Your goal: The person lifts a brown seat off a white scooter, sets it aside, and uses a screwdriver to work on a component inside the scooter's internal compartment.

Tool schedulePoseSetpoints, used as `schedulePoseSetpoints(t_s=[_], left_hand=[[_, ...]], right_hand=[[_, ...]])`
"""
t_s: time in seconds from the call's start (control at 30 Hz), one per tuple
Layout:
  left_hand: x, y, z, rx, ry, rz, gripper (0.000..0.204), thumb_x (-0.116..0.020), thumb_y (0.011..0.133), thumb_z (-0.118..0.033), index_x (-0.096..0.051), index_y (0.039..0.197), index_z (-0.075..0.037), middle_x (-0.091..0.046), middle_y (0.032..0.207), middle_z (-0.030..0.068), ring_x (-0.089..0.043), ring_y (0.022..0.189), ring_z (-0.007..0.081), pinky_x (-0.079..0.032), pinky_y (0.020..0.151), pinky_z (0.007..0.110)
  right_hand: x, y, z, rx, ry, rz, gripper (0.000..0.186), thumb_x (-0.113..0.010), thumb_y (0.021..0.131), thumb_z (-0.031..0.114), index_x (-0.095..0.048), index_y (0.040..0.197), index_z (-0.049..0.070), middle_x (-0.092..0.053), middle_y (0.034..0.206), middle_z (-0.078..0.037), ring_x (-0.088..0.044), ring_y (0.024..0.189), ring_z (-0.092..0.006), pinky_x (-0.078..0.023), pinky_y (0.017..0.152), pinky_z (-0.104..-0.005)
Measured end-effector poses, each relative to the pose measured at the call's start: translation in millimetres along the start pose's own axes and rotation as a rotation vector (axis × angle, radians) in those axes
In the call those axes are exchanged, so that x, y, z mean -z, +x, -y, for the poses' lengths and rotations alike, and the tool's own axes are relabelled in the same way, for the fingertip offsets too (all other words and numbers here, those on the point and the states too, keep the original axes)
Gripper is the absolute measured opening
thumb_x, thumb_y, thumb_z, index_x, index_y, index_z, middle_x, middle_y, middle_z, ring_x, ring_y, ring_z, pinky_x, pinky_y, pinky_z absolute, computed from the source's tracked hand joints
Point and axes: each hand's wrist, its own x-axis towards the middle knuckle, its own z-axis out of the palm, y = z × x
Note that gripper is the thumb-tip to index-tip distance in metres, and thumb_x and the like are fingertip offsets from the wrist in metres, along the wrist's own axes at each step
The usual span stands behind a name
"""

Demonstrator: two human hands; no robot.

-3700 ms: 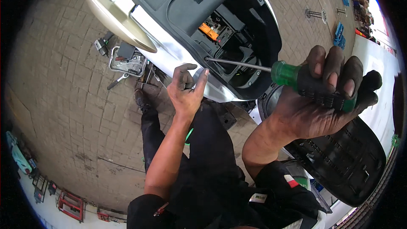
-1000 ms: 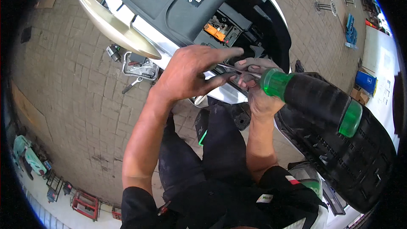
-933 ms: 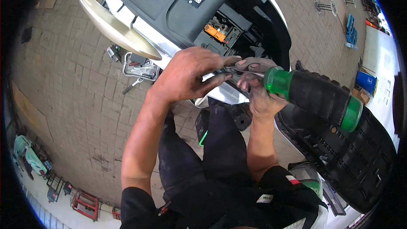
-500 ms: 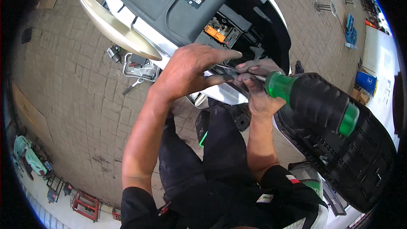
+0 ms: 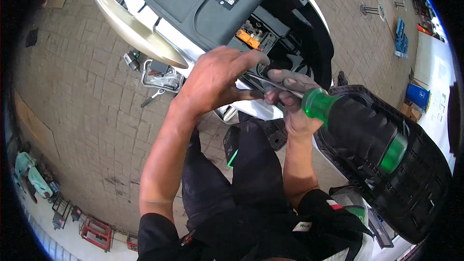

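A green-and-black screwdriver [image 5: 356, 128], its handle blurred, slants over the near edge of an open compartment [image 5: 316, 38] in a white scooter [image 5: 195, 9]; the right hand [image 5: 303, 120] closes around the shaft just beside the handle; the left hand [image 5: 212, 79] hovers by the far end, thumb and forefinger spread apart, the tip hard to make out. Rightward sits a large black ribbed panel [image 5: 401, 188]; leftward, a metal tray [image 5: 143, 76] of tools rests on brick paving [image 5: 96, 130].

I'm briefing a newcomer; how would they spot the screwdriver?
Start at the white vehicle body, top centre. Below its open compartment, by the right hand, is the screwdriver. Its thick handle, black between green ends, differs from the all-black panel behind it.
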Motion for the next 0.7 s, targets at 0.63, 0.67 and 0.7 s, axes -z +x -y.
schedulePoseSetpoints(t_s=[0.63,0.67,0.7], left_hand=[[23,-3,5,-0.015,0.325,0.139,0.056,-0.085,0.064,-0.031,-0.067,0.115,-0.016,-0.071,0.103,-0.0030,-0.062,0.087,0.0198,-0.040,0.081,0.038],[24,-4,5,0.014,0.334,0.158,0.055,-0.085,0.064,-0.031,-0.067,0.114,-0.016,-0.071,0.103,-0.0031,-0.062,0.088,0.0196,-0.040,0.082,0.038],[24,-5,4,0.043,0.343,0.176,0.055,-0.085,0.064,-0.031,-0.067,0.114,-0.016,-0.071,0.103,-0.0032,-0.062,0.089,0.0195,-0.040,0.082,0.038]], right_hand=[[-9,5,1,0.231,0.044,-0.066,0.029,-0.059,0.099,0.014,-0.060,0.119,-0.007,-0.067,0.105,-0.030,-0.066,0.071,-0.0258,-0.059,0.068,-0.0403],[-8,5,0,0.252,0.051,-0.066,0.028,-0.057,0.099,0.011,-0.058,0.118,-0.010,-0.067,0.105,-0.029,-0.067,0.074,-0.0265,-0.058,0.072,-0.0408],[-6,4,1,0.252,0.052,-0.067,0.028,-0.057,0.099,0.011,-0.058,0.118,-0.010,-0.067,0.105,-0.029,-0.067,0.074,-0.0265,-0.058,0.072,-0.0408]])
